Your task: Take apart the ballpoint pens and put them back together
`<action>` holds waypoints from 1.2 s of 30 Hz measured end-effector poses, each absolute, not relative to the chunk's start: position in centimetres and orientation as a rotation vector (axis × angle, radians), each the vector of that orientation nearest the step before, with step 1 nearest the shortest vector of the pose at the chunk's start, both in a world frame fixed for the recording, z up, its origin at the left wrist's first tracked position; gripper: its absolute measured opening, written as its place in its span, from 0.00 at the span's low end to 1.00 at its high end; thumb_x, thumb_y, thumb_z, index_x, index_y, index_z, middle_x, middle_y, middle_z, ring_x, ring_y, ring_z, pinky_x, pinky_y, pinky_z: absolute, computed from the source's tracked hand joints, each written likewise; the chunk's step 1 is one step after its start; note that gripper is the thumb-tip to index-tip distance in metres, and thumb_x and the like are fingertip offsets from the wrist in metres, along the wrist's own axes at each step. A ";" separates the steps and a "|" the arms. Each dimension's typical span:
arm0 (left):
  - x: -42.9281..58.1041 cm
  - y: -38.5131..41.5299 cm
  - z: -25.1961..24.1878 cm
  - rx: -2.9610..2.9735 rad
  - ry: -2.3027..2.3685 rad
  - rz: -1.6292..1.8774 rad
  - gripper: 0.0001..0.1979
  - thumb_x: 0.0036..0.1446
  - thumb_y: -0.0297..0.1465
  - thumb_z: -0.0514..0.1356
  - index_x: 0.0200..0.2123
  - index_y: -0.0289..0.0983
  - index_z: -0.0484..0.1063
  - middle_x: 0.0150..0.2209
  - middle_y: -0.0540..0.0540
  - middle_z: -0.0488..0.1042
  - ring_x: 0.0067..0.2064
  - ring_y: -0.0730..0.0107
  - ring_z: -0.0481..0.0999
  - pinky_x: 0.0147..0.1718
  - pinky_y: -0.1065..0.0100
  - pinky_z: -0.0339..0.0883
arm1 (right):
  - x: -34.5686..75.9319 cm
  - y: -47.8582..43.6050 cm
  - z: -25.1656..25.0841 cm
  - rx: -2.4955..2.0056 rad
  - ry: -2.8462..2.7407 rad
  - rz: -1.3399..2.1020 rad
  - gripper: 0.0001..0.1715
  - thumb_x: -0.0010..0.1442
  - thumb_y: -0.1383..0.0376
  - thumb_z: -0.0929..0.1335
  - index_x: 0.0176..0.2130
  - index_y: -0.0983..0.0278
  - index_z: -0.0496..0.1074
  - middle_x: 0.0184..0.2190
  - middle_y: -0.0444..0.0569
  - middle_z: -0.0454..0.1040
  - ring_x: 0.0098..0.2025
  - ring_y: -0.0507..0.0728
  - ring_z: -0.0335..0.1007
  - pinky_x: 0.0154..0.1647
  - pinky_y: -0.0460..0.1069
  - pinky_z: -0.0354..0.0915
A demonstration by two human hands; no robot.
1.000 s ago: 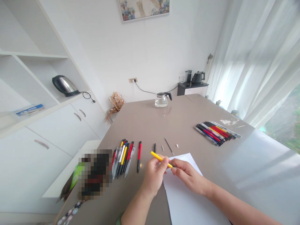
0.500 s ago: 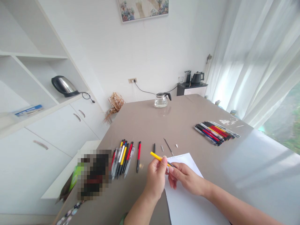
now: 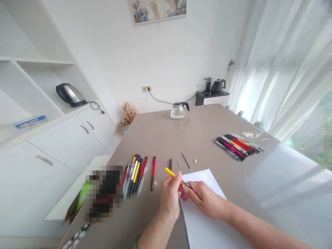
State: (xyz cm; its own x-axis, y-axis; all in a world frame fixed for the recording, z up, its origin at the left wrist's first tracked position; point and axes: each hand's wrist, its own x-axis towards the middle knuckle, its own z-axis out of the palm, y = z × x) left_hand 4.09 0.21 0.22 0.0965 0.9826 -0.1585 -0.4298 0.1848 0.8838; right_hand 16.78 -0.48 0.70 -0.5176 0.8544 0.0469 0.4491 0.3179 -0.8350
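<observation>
A yellow pen barrel with a black grip end is held between both hands, over the edge of the white paper. My left hand is closed on its yellow part, thumb on top. My right hand pinches the black end. Beyond the hands lie loose pen parts: a black pen piece, a small spring, a thin ink refill and a tiny pale tip. A red and black pen lies alone to the left.
Several mixed pens lie in a group at the left. Another row of pens is at the right. A glass pot stands at the far table end. A pixelated dark object sits by the left table edge.
Both hands have shifted slightly left with the pen barrel. More of its black end shows between the hands. The loose parts lie where they were.
</observation>
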 end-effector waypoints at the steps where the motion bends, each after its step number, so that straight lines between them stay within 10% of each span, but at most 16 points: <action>1: 4.1 0.2 0.3 0.765 0.927 1.228 0.16 0.52 0.37 0.55 0.18 0.35 0.59 0.13 0.54 0.59 0.15 0.79 0.59 0.14 0.75 0.51 | 16.7 -0.5 0.7 -1.171 -2.110 1.073 0.24 0.62 0.57 0.51 0.31 0.65 0.67 0.27 0.47 0.71 0.27 0.50 0.64 0.29 0.44 0.58; 10: 3.2 1.3 0.2 0.685 1.148 1.281 0.14 0.46 0.39 0.59 0.20 0.33 0.65 0.15 0.53 0.63 0.19 0.78 0.63 0.20 0.74 0.58 | 16.8 -0.6 0.9 -1.310 -2.356 0.543 0.20 0.61 0.60 0.51 0.24 0.65 0.60 0.21 0.46 0.64 0.22 0.50 0.54 0.24 0.46 0.51; 25: 3.1 1.0 0.2 0.722 1.014 1.141 0.16 0.47 0.43 0.58 0.23 0.34 0.64 0.18 0.52 0.63 0.21 0.78 0.62 0.23 0.73 0.61 | 18.8 0.8 0.5 -1.370 -1.613 1.003 0.23 0.59 0.55 0.51 0.19 0.63 0.50 0.17 0.41 0.51 0.20 0.49 0.48 0.21 0.45 0.51; 36: 3.6 -0.4 0.5 1.356 1.123 0.853 0.18 0.51 0.44 0.51 0.29 0.34 0.69 0.29 0.42 0.72 0.33 0.64 0.71 0.32 0.67 0.63 | 20.3 2.2 0.0 -1.477 -1.692 0.721 0.20 0.57 0.54 0.56 0.37 0.64 0.66 0.32 0.49 0.69 0.35 0.55 0.63 0.36 0.47 0.58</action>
State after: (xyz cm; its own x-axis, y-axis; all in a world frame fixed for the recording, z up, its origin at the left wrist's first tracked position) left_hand 3.65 -0.36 0.54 0.2847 0.9516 -0.1160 0.1436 0.0773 0.9866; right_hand 20.32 2.24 -0.04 -0.0386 0.9832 0.1786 0.5520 0.1699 -0.8163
